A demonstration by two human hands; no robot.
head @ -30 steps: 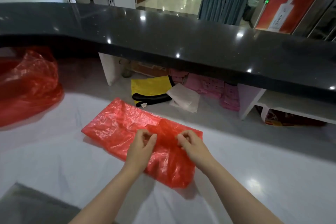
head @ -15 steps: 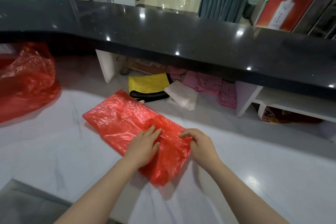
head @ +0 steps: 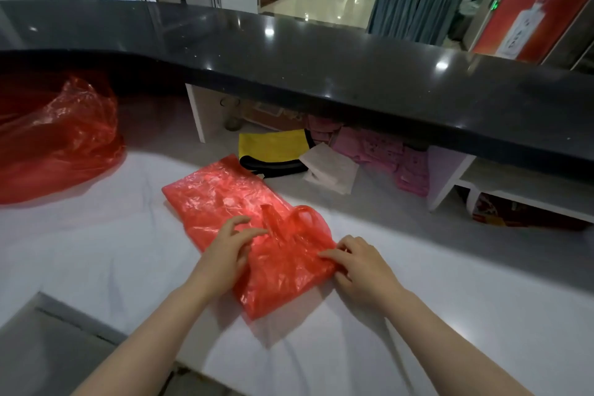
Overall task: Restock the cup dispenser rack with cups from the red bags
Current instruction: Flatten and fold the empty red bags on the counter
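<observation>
Flat red bag (head: 231,202) lies crumpled on the white bench (head: 96,244), near its front edge, looking empty; no cups and no dispenser rack in view. Left hand (head: 229,251) rests on the bag's near-left part, fingers spread and fairly straight, pressing the film down, gripping nothing. Right hand (head: 360,262) sits at the bag's right edge, fingers bent onto the plastic; whether they pinch the film or only press it, cannot tell. One bag handle (head: 302,215) stands up in a loop between the two hands. Second red bag (head: 61,141), bulkier and puffed, sits well apart at far left of the bench, under the black counter (head: 321,67). Step in hand, by my reading: flattening or folding the spent bag. To do it well: keep the left palm as the anchor, sweep air out toward the open handle end, lay the loose handle flat before creasing. Thin film is slippery and springs back, so press each fold rather than trusting it to hold. Yellow cloth (head: 273,146) and pink sheets (head: 385,154) lie behind, out of the way. The fuller bag probably holds the remaining cups.
</observation>
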